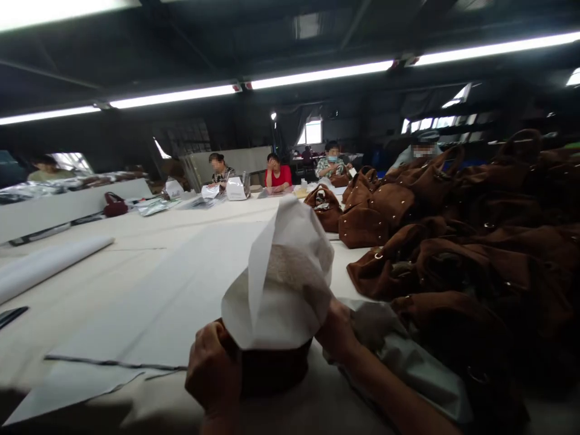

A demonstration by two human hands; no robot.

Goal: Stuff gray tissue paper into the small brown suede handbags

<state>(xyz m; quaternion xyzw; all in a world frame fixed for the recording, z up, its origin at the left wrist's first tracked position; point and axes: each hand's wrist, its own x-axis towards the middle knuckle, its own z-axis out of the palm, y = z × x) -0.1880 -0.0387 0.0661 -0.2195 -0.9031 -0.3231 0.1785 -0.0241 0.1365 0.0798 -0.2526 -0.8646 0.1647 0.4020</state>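
Right in front of me stands a dark brown bag (276, 371), with a crumpled sheet of white paper (290, 272) bulging up out of its top. My left hand (212, 362) is closed around the bag's left upper edge. At the right side of the paper is my right hand (335, 329); its fingers are hidden behind the paper, so I cannot see what they grip. Beside my right forearm lies a grey-white wrapping sheet (399, 344). A large flat white sheet (167, 290) lies on the table to the left.
Brown bags (453, 241) are heaped along the right. A white roll (54, 266) and a dark flat object (12, 315) lie at the left. Across the table (217, 214) sit several people, near a white packet (238, 188). A dark red bag (115, 204) stands far left.
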